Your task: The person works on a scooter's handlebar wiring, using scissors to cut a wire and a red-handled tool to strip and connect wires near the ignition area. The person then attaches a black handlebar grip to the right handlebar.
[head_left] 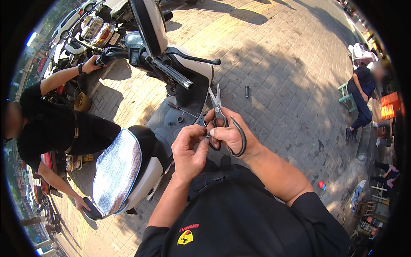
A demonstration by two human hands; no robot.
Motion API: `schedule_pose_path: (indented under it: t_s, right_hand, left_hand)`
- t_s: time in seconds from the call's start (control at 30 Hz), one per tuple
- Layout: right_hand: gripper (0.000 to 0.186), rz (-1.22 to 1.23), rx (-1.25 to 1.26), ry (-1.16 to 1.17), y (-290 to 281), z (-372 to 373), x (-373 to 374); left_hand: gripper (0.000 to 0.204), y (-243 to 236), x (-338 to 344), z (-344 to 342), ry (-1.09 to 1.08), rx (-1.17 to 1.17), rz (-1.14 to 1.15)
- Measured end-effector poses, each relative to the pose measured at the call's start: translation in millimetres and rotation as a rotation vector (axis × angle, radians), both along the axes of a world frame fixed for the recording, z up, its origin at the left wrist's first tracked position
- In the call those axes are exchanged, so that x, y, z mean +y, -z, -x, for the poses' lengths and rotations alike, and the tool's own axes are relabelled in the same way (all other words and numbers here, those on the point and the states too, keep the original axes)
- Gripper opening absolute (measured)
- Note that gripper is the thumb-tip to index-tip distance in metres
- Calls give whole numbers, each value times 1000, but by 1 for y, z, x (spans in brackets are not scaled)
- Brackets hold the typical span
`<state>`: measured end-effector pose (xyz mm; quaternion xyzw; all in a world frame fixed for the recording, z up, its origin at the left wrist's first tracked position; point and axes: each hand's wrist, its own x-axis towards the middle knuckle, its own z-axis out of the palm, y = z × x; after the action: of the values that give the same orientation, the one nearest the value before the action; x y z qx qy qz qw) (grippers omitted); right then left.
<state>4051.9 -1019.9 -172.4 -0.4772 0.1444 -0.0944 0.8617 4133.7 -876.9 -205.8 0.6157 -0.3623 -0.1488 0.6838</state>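
Note:
My right hand [231,135] is closed round a pair of scissors [218,112]. Black loop handles hang about its fingers, and the blades point away from me, slightly apart. Close beside it, my left hand [189,149] pinches a small green piece [208,135]. Fingertips of both hands meet at that piece, and most of it is hidden. Just beyond my hands stands a white and black scooter [152,171]. Its near handlebar end is a bare metal tube [173,73], below a black brake lever [195,58].
A screwdriver [175,106] and small dark parts lie on the scooter's footboard [165,119]. A silver cover [117,171] lies over the seat. At left, a person [51,120] holds the far handlebar. A dark cylinder [247,91] lies on the paving. Someone [364,92] sits at right.

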Motion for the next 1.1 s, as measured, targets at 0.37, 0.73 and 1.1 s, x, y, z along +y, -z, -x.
schedule_pose_path:
  t_s: [0.37, 0.73, 1.1]
  right_hand:
    - [23, 460, 9, 92, 5, -1, 7]
    - [23, 629, 1, 62, 1, -1, 1]
    - [22, 770, 6, 31, -2, -3, 5]
  left_hand:
    - [8, -4, 4, -2, -40, 120, -28]
    - [8, -8, 5, -4, -39, 167, -101]
    - [4, -9, 3, -7, -29, 192, -39]
